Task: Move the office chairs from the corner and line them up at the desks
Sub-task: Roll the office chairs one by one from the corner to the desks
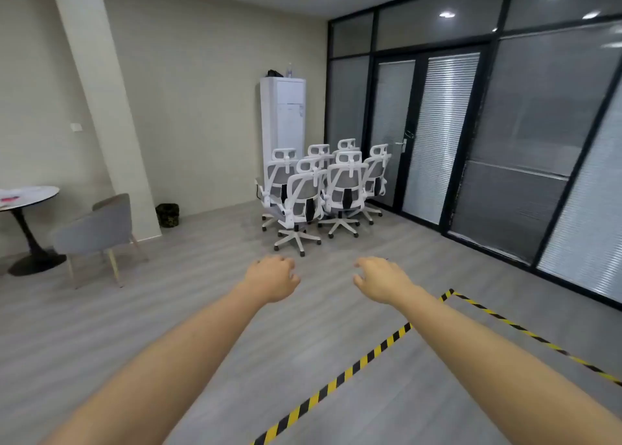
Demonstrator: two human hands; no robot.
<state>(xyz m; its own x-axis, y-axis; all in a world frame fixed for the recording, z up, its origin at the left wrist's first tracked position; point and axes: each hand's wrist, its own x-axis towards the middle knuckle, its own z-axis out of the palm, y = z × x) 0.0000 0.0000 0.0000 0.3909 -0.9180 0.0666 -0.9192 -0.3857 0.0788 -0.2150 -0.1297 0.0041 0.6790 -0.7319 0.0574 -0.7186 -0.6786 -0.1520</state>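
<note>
Several white office chairs with grey mesh backs stand bunched in the far corner, backs toward me. The nearest one (301, 205) is front left of the bunch, and another (344, 193) stands beside it on the right. Both my arms stretch forward over the floor, well short of the chairs. My left hand (274, 278) and my right hand (378, 278) hang palm down with loosely curled fingers and hold nothing. No desks are in view.
A tall white air conditioner (282, 114) stands behind the chairs. Glass partition and door (420, 134) run along the right. A grey armchair (97, 232) and round table (28, 197) are at left. Yellow-black floor tape (340, 377) crosses the grey floor near me. A dark bin (167, 214) sits by the wall.
</note>
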